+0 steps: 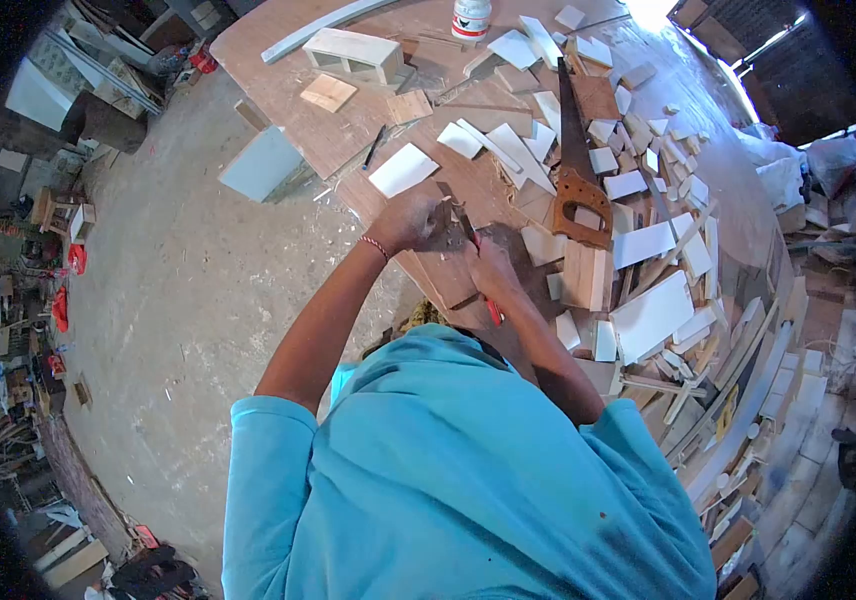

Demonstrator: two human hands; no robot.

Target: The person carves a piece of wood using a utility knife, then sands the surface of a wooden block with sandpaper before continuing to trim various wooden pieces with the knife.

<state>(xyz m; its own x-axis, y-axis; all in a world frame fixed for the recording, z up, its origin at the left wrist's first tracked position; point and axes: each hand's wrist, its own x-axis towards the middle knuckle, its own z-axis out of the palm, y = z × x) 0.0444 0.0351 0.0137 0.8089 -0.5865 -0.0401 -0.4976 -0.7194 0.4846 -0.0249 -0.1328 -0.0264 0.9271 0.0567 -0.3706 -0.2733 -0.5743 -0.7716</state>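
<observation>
My right hand point(491, 268) is wrapped round a red-handled tool point(465, 222) whose dark, narrow front end points up and left past my fingers. Its red end shows below the palm. Close to that front end is my left hand point(408, 222), fingers bent together over the table edge. Small pale bits lie at its fingertips, but I cannot tell what it grips. A white-faced board piece point(403, 171) lies just beyond the left hand, with a dark pen-like stick point(374, 147) farther off.
A handsaw point(578, 170) with a wooden handle lies on the wooden table point(288, 85) among many offcuts point(653, 315). A small wooden box frame point(353, 55) and a white jar point(471, 18) stand at the back. A pale board point(261, 165) leans by the left edge.
</observation>
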